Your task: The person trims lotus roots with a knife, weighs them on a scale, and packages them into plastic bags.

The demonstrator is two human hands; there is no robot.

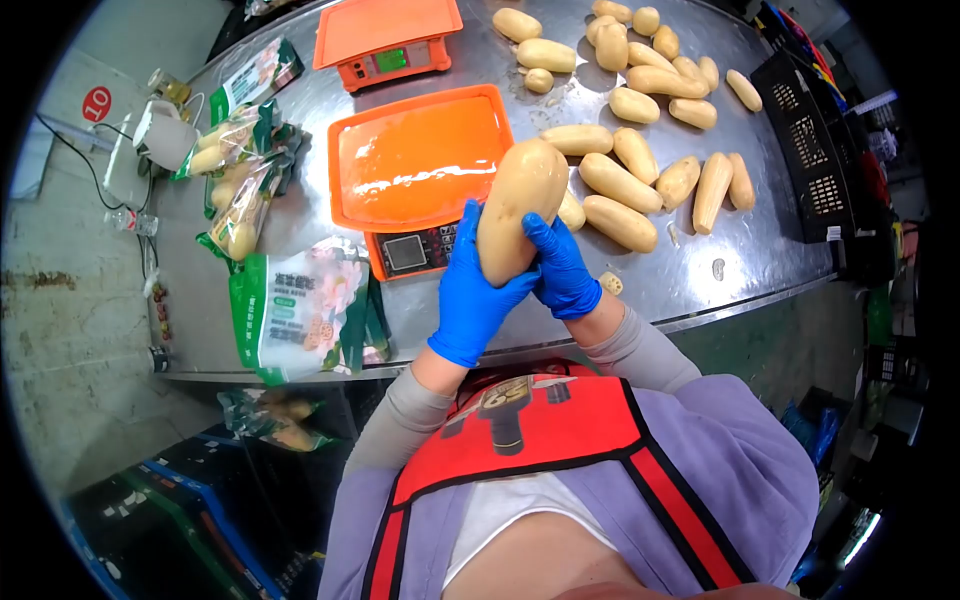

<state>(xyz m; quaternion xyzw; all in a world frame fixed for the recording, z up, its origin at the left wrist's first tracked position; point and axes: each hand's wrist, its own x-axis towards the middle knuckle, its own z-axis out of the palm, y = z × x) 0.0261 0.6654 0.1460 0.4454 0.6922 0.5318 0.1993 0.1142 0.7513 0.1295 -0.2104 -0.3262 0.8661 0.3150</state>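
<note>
Frame centre: blue-gloved left hand [476,300] and right hand [564,268], fingers curled around large oblong tan lotus root [520,205]. Orange scale [412,168] left of centre; similar roots [620,183] upper right on shiny metal desk [765,245].

- Bare steel on the table [765,262] left a hand room between the nearest lotus roots [620,182] and the black crate [805,150], which walled off the right edge.
- Lotus roots blocked a low forward pass from the right hand [565,270].
- The front orange scale [415,160] and printed bags [305,315] crowded the left.
- A narrow lane parted the rear orange scale [390,35] from the lotus roots.
</note>
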